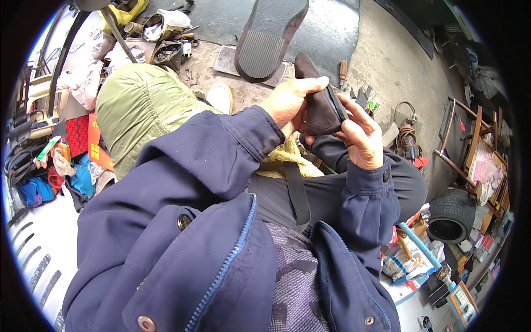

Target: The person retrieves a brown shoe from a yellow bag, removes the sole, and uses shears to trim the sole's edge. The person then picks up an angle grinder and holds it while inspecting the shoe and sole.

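My left hand and my right hand both hold a dark brown suede shoe, tilted on its side, with a black sole edge along its right. My left thumb lies across its upper edge; my right thumb and fingers grip the lower end. Beyond it, a grey-soled brown shoe lies sole up over a metal plate. A wooden-handled tool is on the floor nearby. A yellow cloth with a black strap is on my lap below my hands.
An olive padded fabric shape, perhaps someone's leg, is at left beside a white shoe. Bags and tools lie behind it. At right are a power tool, a tire and wooden frames. Coloured clutter fills the left edge.
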Available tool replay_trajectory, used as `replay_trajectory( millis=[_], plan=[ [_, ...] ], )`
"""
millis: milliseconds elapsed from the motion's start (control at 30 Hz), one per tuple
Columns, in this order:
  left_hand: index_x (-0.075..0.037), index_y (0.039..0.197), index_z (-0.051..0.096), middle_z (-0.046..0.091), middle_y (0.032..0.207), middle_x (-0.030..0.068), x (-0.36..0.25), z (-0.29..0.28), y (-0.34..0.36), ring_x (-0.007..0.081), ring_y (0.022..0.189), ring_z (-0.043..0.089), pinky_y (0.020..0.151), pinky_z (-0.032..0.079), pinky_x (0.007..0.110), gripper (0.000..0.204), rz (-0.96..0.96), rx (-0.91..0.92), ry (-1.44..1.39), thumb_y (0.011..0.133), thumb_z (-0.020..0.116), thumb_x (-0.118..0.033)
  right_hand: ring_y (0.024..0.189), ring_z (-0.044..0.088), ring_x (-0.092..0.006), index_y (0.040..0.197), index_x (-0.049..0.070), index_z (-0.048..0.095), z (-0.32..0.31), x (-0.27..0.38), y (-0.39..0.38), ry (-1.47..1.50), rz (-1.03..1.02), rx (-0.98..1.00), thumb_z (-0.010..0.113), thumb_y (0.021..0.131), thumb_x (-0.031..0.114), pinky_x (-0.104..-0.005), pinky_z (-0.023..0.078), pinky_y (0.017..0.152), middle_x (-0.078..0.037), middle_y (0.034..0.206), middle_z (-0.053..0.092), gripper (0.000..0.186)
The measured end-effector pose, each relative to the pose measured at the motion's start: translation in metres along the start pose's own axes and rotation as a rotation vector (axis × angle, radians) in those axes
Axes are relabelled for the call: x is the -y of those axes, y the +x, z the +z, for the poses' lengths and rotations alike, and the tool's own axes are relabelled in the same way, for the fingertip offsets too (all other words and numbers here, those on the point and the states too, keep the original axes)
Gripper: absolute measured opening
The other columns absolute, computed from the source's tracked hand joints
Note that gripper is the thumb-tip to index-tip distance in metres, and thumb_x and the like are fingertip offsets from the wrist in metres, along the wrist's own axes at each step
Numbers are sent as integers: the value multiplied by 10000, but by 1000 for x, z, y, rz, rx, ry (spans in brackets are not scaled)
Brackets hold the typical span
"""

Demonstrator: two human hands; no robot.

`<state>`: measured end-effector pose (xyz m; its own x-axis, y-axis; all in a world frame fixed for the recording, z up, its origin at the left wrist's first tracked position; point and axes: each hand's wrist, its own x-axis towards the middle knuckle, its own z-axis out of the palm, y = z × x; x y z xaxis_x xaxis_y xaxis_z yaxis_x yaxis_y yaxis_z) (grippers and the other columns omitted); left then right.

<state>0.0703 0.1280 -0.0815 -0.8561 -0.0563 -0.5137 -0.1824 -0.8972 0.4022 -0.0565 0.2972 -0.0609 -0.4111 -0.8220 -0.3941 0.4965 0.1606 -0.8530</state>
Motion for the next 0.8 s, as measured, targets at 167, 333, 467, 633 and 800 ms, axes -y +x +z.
replay_trajectory(
  millis=[167, 333, 467, 633, 800],
  plan=[
    [-38, 1162, 631, 744, 946, 93, -2, 0, 0, 190, 694, 733, 387, 497, 350, 404, 16, 34, 3, 1011, 557, -405, 1151, 649, -244, 1490, -41, 447, -3, 0, 2, -110, -10, 25, 744, 896, 189, -362, 516, 993, -173, 1312, 621, 703],
    [-36, 1204, 646, 745, 987, 82, -5, 4, -1, 170, 730, 709, 500, 530, 312, 395, 56, 47, 21, 1050, 470, -354, 1154, 635, -216, 1505, -56, 408, 7, 5, -2, -71, -122, 11, 802, 810, 22, -345, 495, 1003, -169, 1284, 629, 803],
    [-47, 1197, 669, 720, 1089, 86, -2, 9, -2, 173, 932, 710, 735, 577, 332, 440, 159, 18, 17, 998, 564, -426, 1161, 638, -226, 1508, -44, 409, 14, 11, -8, -273, -214, -29, 854, 748, 56, -350, 497, 1029, -140, 1297, 617, 886],
    [-7, 1328, 585, 674, 1217, 82, -5, 5, 1, 175, 1119, 639, 999, 483, 327, 489, 225, 119, 206, 926, 712, -256, 1204, 593, -212, 1519, -39, 396, 13, 12, -8, -478, -315, 6, 877, 742, 96, -357, 451, 1070, -103, 1312, 585, 924],
    [19, 1297, 603, 686, 1184, 92, -4, 7, 1, 175, 1077, 649, 970, 513, 326, 447, 316, 85, 202, 909, 687, -188, 1234, 573, -213, 1535, -34, 358, 16, 14, -7, -431, -328, 22, 860, 760, 106, -358, 438, 1082, -123, 1335, 573, 934]
  ],
)
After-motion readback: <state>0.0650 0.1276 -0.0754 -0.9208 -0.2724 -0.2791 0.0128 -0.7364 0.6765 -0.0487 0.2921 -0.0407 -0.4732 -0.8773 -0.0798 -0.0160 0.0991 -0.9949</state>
